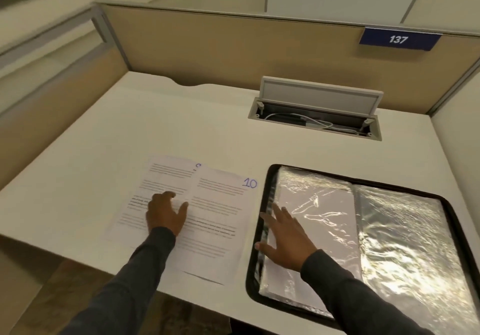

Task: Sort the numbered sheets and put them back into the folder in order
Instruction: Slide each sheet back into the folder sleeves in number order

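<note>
Two printed sheets lie side by side on the white desk (104,132). The right sheet (220,217), marked 10 in blue, overlaps the left sheet (155,178), whose number is mostly covered. My left hand (165,213) rests flat on both sheets where they meet, fingers spread. To the right lies an open black display folder (262,186) with shiny clear sleeves (389,230). My right hand (285,238) lies flat on the folder's left sleeve near its left edge, fingers straight.
An open cable hatch (315,111) with white wires sits in the desk behind the folder. Tan partition walls (233,46) close off the back and left. A blue tag (398,38) reads 137. The desk's front edge runs under my forearms.
</note>
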Demonstrator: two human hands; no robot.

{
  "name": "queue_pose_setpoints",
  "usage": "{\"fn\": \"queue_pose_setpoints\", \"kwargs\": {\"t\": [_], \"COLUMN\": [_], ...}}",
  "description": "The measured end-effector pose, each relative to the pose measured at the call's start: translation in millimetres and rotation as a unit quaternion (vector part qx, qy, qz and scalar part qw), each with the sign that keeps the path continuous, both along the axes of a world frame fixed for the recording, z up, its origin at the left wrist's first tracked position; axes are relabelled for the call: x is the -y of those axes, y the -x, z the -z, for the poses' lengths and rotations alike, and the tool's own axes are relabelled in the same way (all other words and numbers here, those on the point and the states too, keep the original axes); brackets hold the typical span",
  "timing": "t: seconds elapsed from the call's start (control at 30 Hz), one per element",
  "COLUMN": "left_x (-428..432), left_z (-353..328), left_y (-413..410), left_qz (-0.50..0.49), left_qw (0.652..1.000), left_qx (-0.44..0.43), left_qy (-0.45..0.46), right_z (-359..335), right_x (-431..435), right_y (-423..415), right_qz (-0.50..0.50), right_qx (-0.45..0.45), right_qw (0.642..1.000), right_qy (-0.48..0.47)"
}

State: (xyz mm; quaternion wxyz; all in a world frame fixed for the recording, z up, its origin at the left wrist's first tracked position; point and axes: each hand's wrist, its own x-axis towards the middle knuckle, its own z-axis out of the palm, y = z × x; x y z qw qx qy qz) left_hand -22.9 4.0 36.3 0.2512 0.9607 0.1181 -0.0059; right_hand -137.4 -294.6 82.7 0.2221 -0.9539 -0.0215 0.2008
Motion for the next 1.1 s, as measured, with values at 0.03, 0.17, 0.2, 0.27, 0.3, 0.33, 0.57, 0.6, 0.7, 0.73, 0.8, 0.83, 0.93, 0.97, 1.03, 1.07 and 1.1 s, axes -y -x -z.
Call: {"fn": "queue_pose_setpoints", "kwargs": {"t": [0.03, 0.17, 0.2, 0.27, 0.3, 0.33, 0.57, 0.6, 0.7, 0.73, 0.8, 0.83, 0.93, 0.97, 1.03, 1.07, 1.1], "left_x": [-18, -75, -84, -94, -97, -98, -105, -106, -104, -102, -94, -89, -69, -59, -36, -22, -8], "left_z": [2, 8, 8, 7, 5, 4, -3, -5, -19, -26, -44, -54, -82, -90, -107, -114, -120], "left_y": [0, 3, 4, 5, 5, 4, -11, -14, -21, -23, -28, -31, -39, -40, -39, -38, -36], "left_qz": [-0.037, -0.167, -0.19, -0.214, -0.212, -0.205, -0.202, -0.204, -0.208, -0.217, -0.229, -0.226, -0.194, -0.181, -0.151, -0.134, -0.115], "left_qw": [0.999, 0.976, 0.97, 0.963, 0.962, 0.964, 0.964, 0.965, 0.971, 0.971, 0.967, 0.965, 0.959, 0.956, 0.949, 0.947, 0.944], "left_qx": [-0.02, -0.12, -0.139, -0.161, -0.162, -0.159, -0.171, -0.163, -0.101, -0.062, 0.017, 0.05, 0.125, 0.144, 0.176, 0.186, 0.192], "left_qy": [-0.021, -0.071, -0.058, -0.041, -0.048, -0.06, -0.037, 0.002, 0.067, 0.08, 0.111, 0.122, 0.162, 0.179, 0.212, 0.227, 0.242], "right_z": [-2, -2, 2, 8, 11, 14, 22, 22, 22, 22, 21, 21, 19, 17, 8, 2, -3], "right_x": [-9, -43, -50, -63, -68, -72, -81, -81, -80, -80, -79, -78, -75, -72, -64, -60, -54], "right_y": [-3, -12, -14, -18, -19, -21, -25, -25, -24, -23, -23, -23, -23, -23, -26, -29, -32], "right_qz": [-0.017, -0.099, -0.117, -0.142, -0.15, -0.155, -0.162, -0.161, -0.164, -0.162, -0.154, -0.15, -0.129, -0.115, -0.081, -0.06, -0.036], "right_qx": [0.004, -0.006, -0.013, -0.03, -0.037, -0.046, -0.074, -0.076, -0.082, -0.084, -0.083, -0.077, -0.039, -0.025, -0.004, 0.008, 0.022], "right_qw": [1.0, 0.995, 0.993, 0.989, 0.988, 0.987, 0.983, 0.983, 0.982, 0.982, 0.984, 0.986, 0.991, 0.992, 0.993, 0.992, 0.99], "right_qy": [-0.007, -0.011, -0.007, 0.005, 0.013, 0.021, 0.045, 0.043, 0.042, 0.038, 0.02, 0.01, -0.025, -0.042, -0.086, -0.109, -0.134]}}
